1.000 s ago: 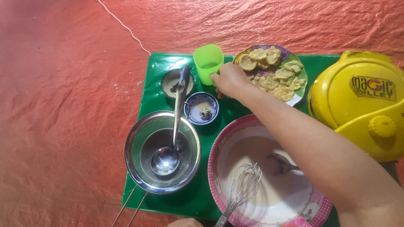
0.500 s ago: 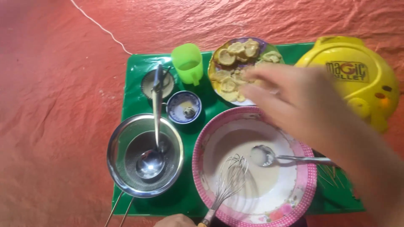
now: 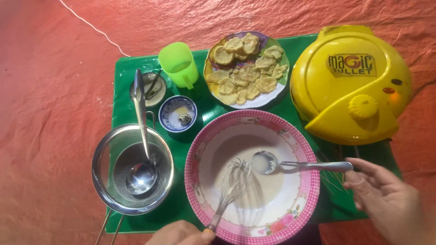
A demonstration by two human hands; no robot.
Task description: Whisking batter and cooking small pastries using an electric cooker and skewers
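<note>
Since half a second ago the right hand (image 3: 386, 199) has pulled back from over the plate of fried pieces (image 3: 245, 68) down to the lower right, and it now sits at the end of the spoon (image 3: 299, 164), fingers loosely curled with the fingertips touching the handle tip, not really clamped on it. That spoon rests across the rim of the pink bowl (image 3: 252, 174) with its scoop in the pale batter. Left hand (image 3: 181, 233) is barely in view at the bottom edge, pinching the handle of the whisk (image 3: 231, 186), whose wires stand in the batter too. Left of the bowl there's a metal strainer (image 3: 131, 168) with a ladle (image 3: 141, 136) lying in it, then a small blue-and-white dish (image 3: 178, 113), a green cup (image 3: 178, 64), and a yellow round cooker (image 3: 349, 84) on the right, all on a green mat (image 3: 122, 95).
</note>
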